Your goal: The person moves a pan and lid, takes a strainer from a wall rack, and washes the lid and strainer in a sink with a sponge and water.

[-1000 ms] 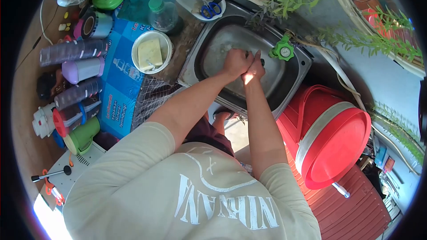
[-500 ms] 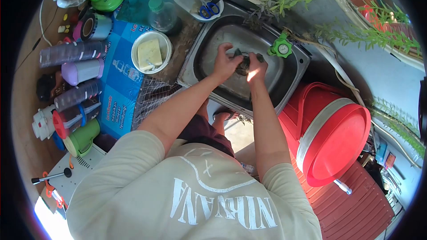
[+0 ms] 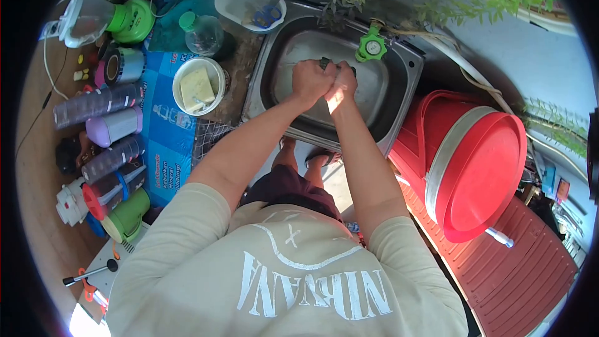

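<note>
Over the metal sink (image 3: pixel 293 126), my left hand (image 3: pixel 310 82) and my right hand (image 3: pixel 341 83) are pressed together, both closed around a small dark greenish wad (image 3: pixel 324 62). Only bits of the wad poke out at the top of the fingers and on the right side. Its kind I cannot make out, as the fists hide most of it. Behind my hands, on the far right of the basin, is a green tap handle (image 3: pixel 372 47).
Left of the sink, a white tub (image 3: pixel 218 68) holds a pale yellow block. A green-capped bottle (image 3: pixel 203 36) and a white container (image 3: pixel 246 11) with blue scissors (image 3: pixel 267 17) stand behind. A large red drink cooler (image 3: pixel 483 175) is at right.
My hands have come together and the fingers have closed tighter over the dark wad, hiding most of it. The view has shifted slightly.
</note>
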Available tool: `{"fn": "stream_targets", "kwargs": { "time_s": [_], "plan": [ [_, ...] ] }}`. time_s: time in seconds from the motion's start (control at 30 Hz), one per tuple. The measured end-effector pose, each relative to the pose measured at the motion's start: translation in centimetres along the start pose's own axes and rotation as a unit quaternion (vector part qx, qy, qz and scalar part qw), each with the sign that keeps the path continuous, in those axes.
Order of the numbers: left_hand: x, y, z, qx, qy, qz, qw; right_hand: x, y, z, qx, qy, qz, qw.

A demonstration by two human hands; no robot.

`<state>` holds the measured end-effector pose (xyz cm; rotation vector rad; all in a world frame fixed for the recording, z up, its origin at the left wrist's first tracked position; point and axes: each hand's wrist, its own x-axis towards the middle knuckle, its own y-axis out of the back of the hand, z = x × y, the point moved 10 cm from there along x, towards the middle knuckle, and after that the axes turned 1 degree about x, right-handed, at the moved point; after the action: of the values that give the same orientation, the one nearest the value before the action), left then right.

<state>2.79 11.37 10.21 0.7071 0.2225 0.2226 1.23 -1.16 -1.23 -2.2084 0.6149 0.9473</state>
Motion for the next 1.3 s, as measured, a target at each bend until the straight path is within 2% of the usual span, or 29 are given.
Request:
{"fn": "stream_targets", "kwargs": {
  "time_s": [0.03, 0.1, 0.13, 0.2, 0.23, 0.3, 0.33, 0.4, 0.53, 0.63, 0.7, 0.73, 0.77, 0.8, 0.83, 0.87, 0.9, 0.93, 0.97, 1.0, 1.03, 1.07, 1.13, 1.2, 1.27, 1.3],
  "plan": [
    [0.2, 0.2, 0.1, 0.001, -0.003, -0.003, 1.0, 1.0, 0.6, 0.2, 0.004, 0.001, 0.002, 1.0],
    [0.2, 0.3, 3.3, 0.103, -0.175, -0.005, 0.979, 3.0, 0.4, 1.9, 0.022, -0.039, -0.077, 0.996],
    [0.5, 0.3, 3.1, 0.103, -0.177, -0.008, 0.979, 3.3, 0.9, 1.9, 0.024, -0.038, -0.074, 0.996],
    [-0.9, 0.0, 6.0, 0.123, -0.37, -0.015, 0.921, 2.5, -1.2, 3.5, 0.055, -0.121, -0.224, 0.965],
    [-0.4, 0.2, 5.7, 0.123, -0.371, -0.018, 0.92, 2.0, -1.3, 3.0, 0.057, -0.122, -0.222, 0.966],
    [-2.9, -1.6, 7.0, 0.152, -0.53, -0.117, 0.826, 0.1, 0.1, 4.6, 0.052, -0.275, -0.11, 0.954],
    [-2.9, -1.4, 7.3, 0.152, -0.53, -0.12, 0.825, 1.0, 0.8, 4.8, 0.054, -0.276, -0.108, 0.953],
    [-4.1, -2.1, 8.1, 0.205, -0.586, -0.138, 0.772, 3.8, -0.2, 6.0, 0.102, -0.3, -0.236, 0.919],
    [-5.4, -2.1, 9.2, 0.206, -0.619, -0.145, 0.744, 2.2, -0.8, 5.4, 0.064, -0.294, -0.227, 0.926],
    [-6.8, -1.3, 9.8, 0.125, -0.69, -0.155, 0.696, 0.6, -1.3, 4.6, 0.023, -0.291, -0.248, 0.924],
    [-7.9, -2.5, 8.8, 0.14, -0.718, -0.247, 0.635, -0.3, -1.6, 3.9, -0.007, -0.279, -0.259, 0.925],
    [-7.9, -2.3, 8.6, 0.141, -0.717, -0.246, 0.636, -0.5, -1.9, 3.6, -0.032, -0.253, -0.275, 0.927],
    [-6.5, -2.0, 8.7, 0.105, -0.658, -0.266, 0.696, -0.8, -2.4, 2.8, -0.084, -0.189, -0.307, 0.929],
    [-5.0, -1.7, 8.6, 0.068, -0.594, -0.282, 0.75, -2.0, -4.4, 0.2, -0.3, 0.053, -0.405, 0.862],
    [-5.3, -1.8, 8.3, 0.072, -0.595, -0.281, 0.749, -3.0, -5.1, -1.4, -0.374, 0.184, -0.401, 0.816],
    [-4.0, -2.1, 7.1, 0.105, -0.53, -0.231, 0.809, -3.1, -4.8, -2.0, -0.301, 0.144, -0.351, 0.875],
    [-3.0, -2.3, 5.7, 0.136, -0.458, -0.179, 0.86, -2.0, -1.4, -1.2, -0.079, -0.013, -0.169, 0.982],
    [-4.1, -3.0, 5.3, 0.136, -0.46, -0.178, 0.859, -2.3, -1.4, -1.1, -0.078, -0.01, -0.17, 0.982],
    [-3.1, -1.7, 4.0, 0.011, -0.353, -0.107, 0.929, -2.1, -0.3, -3.6, -0.197, 0.131, -0.1, 0.966],
    [-2.6, -0.6, 1.8, -0.116, -0.231, -0.034, 0.965, -3.1, 0.2, -6.1, -0.309, 0.267, -0.024, 0.912],
    [-2.9, -1.9, -1.4, -0.235, -0.049, -0.038, 0.97, -4.8, -1.1, -7.1, -0.379, 0.36, -0.047, 0.851],
    [-2.9, -2.5, -1.5, -0.236, -0.05, -0.038, 0.97, -5.3, -1.1, -7.1, -0.379, 0.361, -0.046, 0.851],
    [-2.9, -5.3, -4.6, -0.366, 0.121, -0.079, 0.919, -10.1, -4.3, -8.1, -0.398, 0.572, -0.129, 0.705],
    [-3.8, -8.7, -6.9, -0.479, 0.283, -0.118, 0.822, -10.2, -5.1, -7.3, -0.398, 0.549, -0.167, 0.716],
    [-6.0, -11.4, -7.4, -0.567, 0.434, -0.154, 0.683, -9.5, -3.6, -8.0, -0.381, 0.53, -0.087, 0.753],
    [-6.0, -11.4, -7.5, -0.567, 0.435, -0.154, 0.682, -6.6, -1.6, -6.8, -0.368, 0.438, -0.034, 0.82]
  ]
}}
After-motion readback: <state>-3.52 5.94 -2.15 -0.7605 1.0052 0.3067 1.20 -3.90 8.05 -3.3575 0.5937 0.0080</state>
